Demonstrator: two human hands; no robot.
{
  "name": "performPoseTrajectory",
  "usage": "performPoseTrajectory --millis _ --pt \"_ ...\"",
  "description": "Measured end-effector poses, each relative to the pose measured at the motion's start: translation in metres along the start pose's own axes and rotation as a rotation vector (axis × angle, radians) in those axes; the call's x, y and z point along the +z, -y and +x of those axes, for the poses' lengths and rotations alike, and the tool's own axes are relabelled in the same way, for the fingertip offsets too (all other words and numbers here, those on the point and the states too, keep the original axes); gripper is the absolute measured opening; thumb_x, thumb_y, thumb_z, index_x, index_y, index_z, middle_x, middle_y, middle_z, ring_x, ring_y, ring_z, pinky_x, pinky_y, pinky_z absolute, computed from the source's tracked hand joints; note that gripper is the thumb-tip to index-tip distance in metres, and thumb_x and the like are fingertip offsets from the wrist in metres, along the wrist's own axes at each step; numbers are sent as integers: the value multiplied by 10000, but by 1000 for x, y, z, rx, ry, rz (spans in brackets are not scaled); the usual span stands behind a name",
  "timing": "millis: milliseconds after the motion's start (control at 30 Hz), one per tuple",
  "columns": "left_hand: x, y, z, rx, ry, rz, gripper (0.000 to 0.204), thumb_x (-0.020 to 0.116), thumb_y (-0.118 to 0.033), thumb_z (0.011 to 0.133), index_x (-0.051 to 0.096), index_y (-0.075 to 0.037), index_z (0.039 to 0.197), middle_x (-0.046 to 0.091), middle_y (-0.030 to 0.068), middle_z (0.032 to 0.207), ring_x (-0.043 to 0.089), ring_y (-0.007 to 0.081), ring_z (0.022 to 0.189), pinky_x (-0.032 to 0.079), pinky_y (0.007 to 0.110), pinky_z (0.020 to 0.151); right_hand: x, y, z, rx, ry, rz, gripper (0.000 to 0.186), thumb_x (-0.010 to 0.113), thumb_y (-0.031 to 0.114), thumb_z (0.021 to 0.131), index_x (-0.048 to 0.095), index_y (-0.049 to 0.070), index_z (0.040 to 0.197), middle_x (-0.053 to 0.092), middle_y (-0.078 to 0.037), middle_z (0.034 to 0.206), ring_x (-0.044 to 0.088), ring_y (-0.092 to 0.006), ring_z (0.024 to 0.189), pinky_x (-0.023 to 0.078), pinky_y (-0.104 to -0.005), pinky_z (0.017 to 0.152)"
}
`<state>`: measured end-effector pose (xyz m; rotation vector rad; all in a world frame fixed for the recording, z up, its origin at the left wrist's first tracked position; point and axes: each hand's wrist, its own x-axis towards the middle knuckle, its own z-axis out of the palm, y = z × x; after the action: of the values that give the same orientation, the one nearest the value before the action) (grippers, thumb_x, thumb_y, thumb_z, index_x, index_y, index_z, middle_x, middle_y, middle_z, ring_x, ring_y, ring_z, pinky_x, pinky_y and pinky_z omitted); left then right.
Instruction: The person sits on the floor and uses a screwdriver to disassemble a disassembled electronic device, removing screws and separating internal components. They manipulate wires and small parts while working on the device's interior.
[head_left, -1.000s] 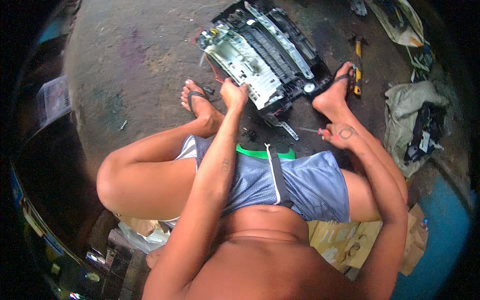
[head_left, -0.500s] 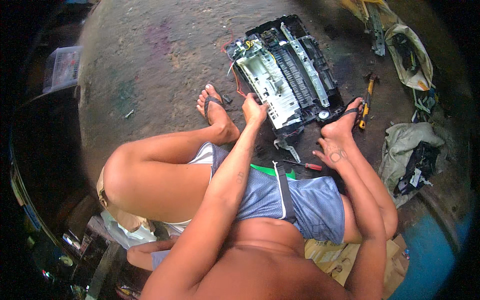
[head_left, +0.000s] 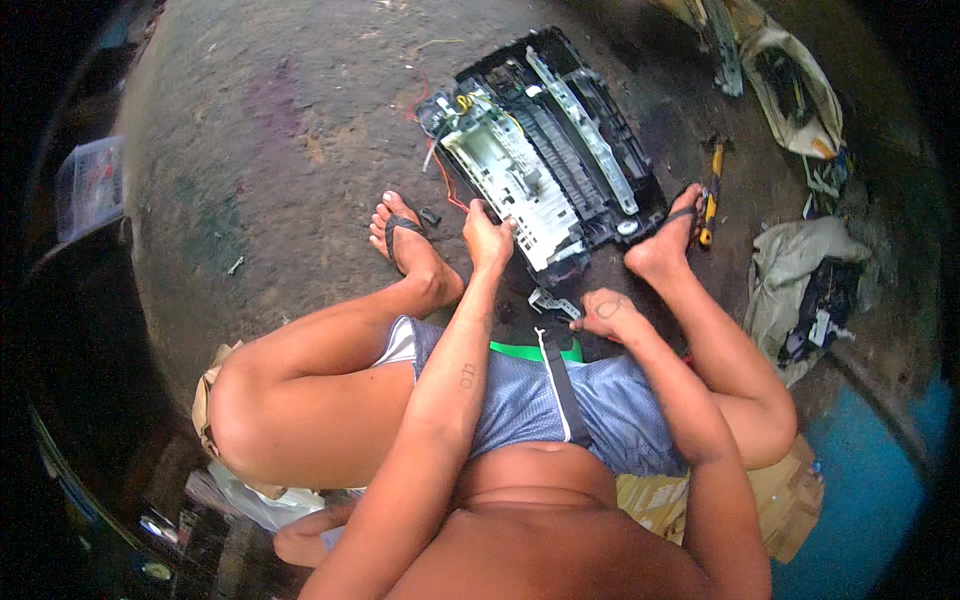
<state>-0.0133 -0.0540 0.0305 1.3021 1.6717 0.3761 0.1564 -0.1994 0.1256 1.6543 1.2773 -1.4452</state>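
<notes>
A partly stripped printer chassis [head_left: 500, 180], with a white slotted panel and black ribbed parts, lies tilted on the ground between my feet. My left hand [head_left: 488, 240] is closed on the near-left edge of this chassis, beside a red wire [head_left: 452, 190]. Just below the chassis is a pale grey bracket-like lever [head_left: 553, 303]. Curled fingers of my right hand [head_left: 608, 314] pinch its right end; the palm side is hidden. Past my right foot lies a hammer [head_left: 712, 195] with a yellow and black handle.
Sandalled feet flank the chassis on both sides. At the right are a whitish sack [head_left: 797, 285] with dark scraps and an open bag [head_left: 790, 85] of parts. A clear plastic bin [head_left: 92, 188] stands at far left. Cardboard [head_left: 765, 490] lies beneath me.
My right hand has moved from beside my right ankle to the grey lever, which has turned slightly. The red-handled screwdriver beside it is no longer plainly visible. My left hand stays at the chassis edge.
</notes>
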Motion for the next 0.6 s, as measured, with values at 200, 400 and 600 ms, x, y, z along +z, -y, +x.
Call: performPoseTrajectory --millis 200,400,600 --pt "-19 10 18 -171 132 27 561 908 -232 627 612 -21 1054 728 164 983 705 286 938 546 395 846 14 2 -29 -75 -142 199 600 675 507 870 654 -13 1169 686 -270 1082 668 -392 1050 520 -477 906" --pt "-22 28 28 -228 262 -263 487 900 -365 659 659 -46 936 719 85 864 688 198 823 535 344 767 -19 3 -49 101 -317 635 503 677 420 898 661 -20 1141 717 -231 932 699 -385 886 532 -451 830" --pt "-21 36 48 -524 -4 -759 480 647 -504 926 701 -43 801 688 88 689 674 220 679 515 373 685 -86 85 13 -14 -720 120 454 649 483 911 632 36 984 703 -161 951 674 -345 857 516 -462 761"
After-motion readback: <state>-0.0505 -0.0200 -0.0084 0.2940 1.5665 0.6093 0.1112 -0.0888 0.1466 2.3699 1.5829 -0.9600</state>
